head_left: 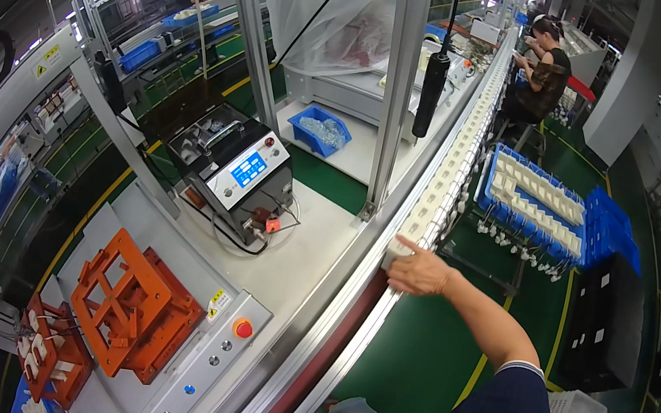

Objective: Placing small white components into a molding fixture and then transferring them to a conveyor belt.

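My right hand [422, 273] reaches across to the conveyor rail [367, 324], the forearm coming in from the lower right under a navy sleeve. Its fingers are closed around a small white plastic housing [394, 256] at the near end of the line; the palm side is hidden. Beyond it, a long row of similar white housings [442, 186] runs up the rail, with white cords hanging along the right side. My left hand is not in view.
Left stand a control box with a screen [246, 172], an orange fixture [123, 303] and a panel with a red button [242, 328]. A screwdriver [432, 92] hangs above the rail. Right are blue trays of white parts [539, 203] and black crates [606, 322]. A person [543, 76] sits farther up.
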The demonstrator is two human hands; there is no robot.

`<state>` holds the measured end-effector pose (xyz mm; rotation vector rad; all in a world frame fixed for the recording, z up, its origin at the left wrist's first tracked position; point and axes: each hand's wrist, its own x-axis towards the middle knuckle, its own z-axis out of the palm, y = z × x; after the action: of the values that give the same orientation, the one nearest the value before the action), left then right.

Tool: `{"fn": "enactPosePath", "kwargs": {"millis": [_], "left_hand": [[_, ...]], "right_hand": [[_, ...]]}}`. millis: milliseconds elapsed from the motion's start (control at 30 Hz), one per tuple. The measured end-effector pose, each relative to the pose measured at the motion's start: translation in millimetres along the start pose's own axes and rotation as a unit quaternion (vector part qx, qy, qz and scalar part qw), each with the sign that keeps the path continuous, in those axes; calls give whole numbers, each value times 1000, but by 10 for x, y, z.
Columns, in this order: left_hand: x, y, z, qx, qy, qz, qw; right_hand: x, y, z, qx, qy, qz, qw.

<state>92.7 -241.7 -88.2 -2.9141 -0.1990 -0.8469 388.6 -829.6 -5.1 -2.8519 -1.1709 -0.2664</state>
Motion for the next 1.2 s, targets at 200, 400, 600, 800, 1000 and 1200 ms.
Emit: {"fn": "enactPosePath", "kwargs": {"millis": [200, 400, 600, 800, 1000, 1200], "left_hand": [[136, 88, -275, -25, -54, -20, 998], [105, 155, -374, -96, -179, -106, 973], [-76, -188, -433, -276, -95, 62, 954], [-384, -1108, -937, -305, -225, 53, 924], [90, -2108, -1314, -239, -261, -33, 935], [216, -2568, -1024, -35, -367, 226, 901]], "right_hand": [[195, 15, 197, 36, 58, -40, 997], [253, -228, 197, -26, 26, 89, 995], [839, -1572, 168, 13, 166, 32, 985], [1932, -4047, 177, 429, 3, -133, 894], [2752, -5746, 220, 532, -68, -324, 779], [3027, -6345, 574, 327, -133, -386, 852]]}}
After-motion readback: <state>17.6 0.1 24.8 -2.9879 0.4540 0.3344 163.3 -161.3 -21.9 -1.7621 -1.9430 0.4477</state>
